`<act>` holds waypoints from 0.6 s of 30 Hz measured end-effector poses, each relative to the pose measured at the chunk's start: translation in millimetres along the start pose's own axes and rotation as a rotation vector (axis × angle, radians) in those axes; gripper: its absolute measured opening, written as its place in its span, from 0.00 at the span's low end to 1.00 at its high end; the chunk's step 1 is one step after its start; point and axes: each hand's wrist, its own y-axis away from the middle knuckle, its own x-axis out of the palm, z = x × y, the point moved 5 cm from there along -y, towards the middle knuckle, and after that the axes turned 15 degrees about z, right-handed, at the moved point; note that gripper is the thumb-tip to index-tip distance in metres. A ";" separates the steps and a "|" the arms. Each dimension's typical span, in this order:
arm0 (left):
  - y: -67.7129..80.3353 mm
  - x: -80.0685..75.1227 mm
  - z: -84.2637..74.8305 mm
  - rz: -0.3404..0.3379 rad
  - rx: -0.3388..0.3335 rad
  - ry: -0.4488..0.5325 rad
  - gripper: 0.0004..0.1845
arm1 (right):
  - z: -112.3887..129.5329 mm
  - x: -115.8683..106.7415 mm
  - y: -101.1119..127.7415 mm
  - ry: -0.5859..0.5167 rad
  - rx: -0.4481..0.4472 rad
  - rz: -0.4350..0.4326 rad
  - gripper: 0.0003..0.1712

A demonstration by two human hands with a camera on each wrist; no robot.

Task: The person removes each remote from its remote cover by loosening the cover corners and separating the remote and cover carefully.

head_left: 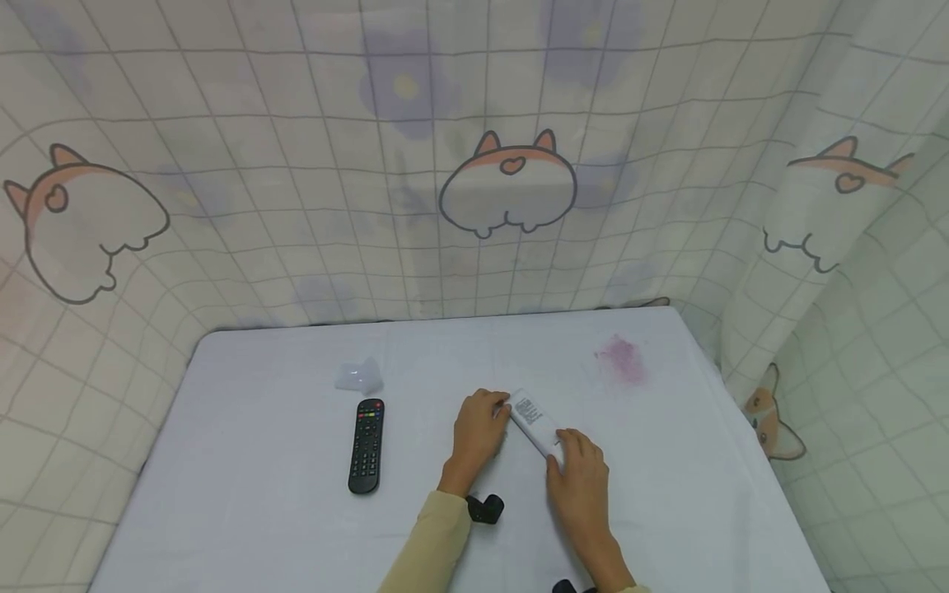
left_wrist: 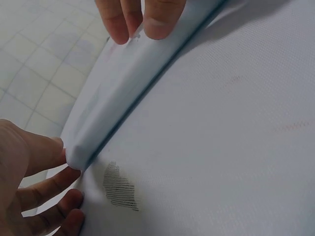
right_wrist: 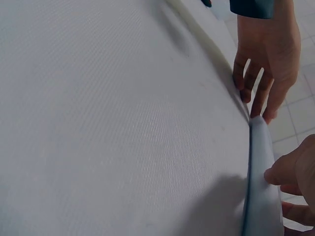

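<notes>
A long, narrow white box with small dark print on its upper face lies slantwise on the white table, between both hands. My left hand pinches its far left end; thumb and index finger meet that end in the left wrist view, the other fingers curled below. At the near right end, my right hand grips the box, thumb on one side and fingers over the other. The right wrist view shows the right thumb against the box's side. A dark blue edge runs along the bottom of the box.
Left of the hands lies a black remote control with rows of buttons. Just beyond it sits a crumpled clear plastic piece. A pink stain marks the white tablecloth at the back right. A patterned curtain surrounds the table.
</notes>
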 end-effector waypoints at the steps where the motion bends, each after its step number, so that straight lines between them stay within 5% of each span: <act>1: -0.1 -0.2 -0.1 0.000 0.001 -0.001 0.15 | -1.0 -0.1 0.5 0.005 -0.001 -0.006 0.26; 18: 2.0 0.1 0.8 -0.006 -0.002 0.026 0.14 | -11.3 2.8 1.0 0.027 0.103 0.142 0.34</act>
